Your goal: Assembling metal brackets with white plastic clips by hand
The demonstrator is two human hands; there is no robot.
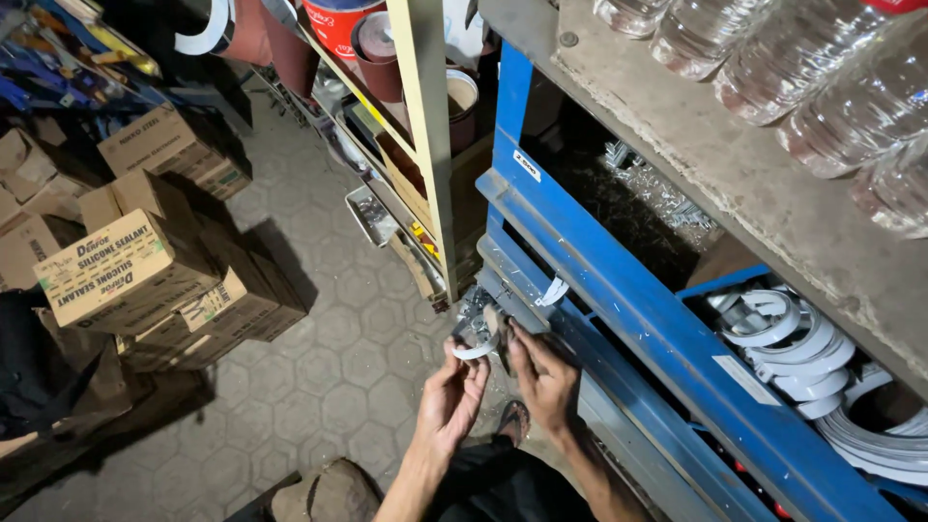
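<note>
My left hand [452,394] pinches a white curved plastic clip [479,346] at its lower end, low against the front edge of the blue metal rack [619,290]. My right hand [543,375] closes fingertips on the same clip from the other side. More white clips [783,333] pile in the rack's right bin.
</note>
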